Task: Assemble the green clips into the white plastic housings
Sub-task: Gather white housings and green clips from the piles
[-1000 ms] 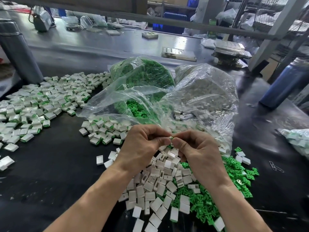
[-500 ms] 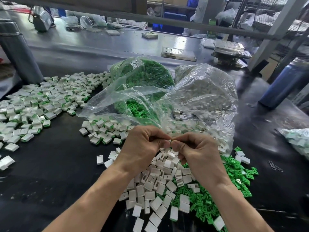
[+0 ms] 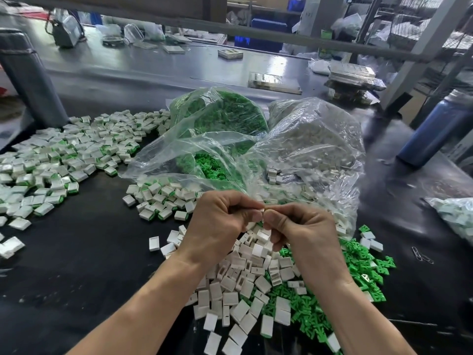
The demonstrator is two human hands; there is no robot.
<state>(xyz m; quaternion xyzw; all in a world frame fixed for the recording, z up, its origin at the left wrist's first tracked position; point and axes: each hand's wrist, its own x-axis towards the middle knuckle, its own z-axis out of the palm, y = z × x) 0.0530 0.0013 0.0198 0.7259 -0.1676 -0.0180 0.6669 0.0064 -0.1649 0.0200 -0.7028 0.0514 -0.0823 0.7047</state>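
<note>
My left hand (image 3: 220, 221) and my right hand (image 3: 298, 230) meet fingertip to fingertip above the table. Between them they pinch a small white housing (image 3: 261, 209), mostly hidden by the fingers; whether a green clip is in it cannot be told. Below the hands lies a heap of loose white housings (image 3: 240, 285). Loose green clips (image 3: 358, 267) spread to the right of that heap. Finished white pieces with green edges (image 3: 158, 198) form a small pile just left of my left hand, and a larger pile (image 3: 64, 155) stretches to the far left.
Two open clear bags stand behind the hands, one holding green clips (image 3: 220, 116), one holding white housings (image 3: 317, 142). A blue bottle (image 3: 435, 129) is at the right, a grey post (image 3: 28, 78) at the left, another bag (image 3: 455, 216) at the right edge. Paper clips (image 3: 421, 256) lie nearby.
Both hands have stayed together over the heap, drifting only slightly. The fingertips have shifted on the small piece, and the green seen between them earlier is now hidden.
</note>
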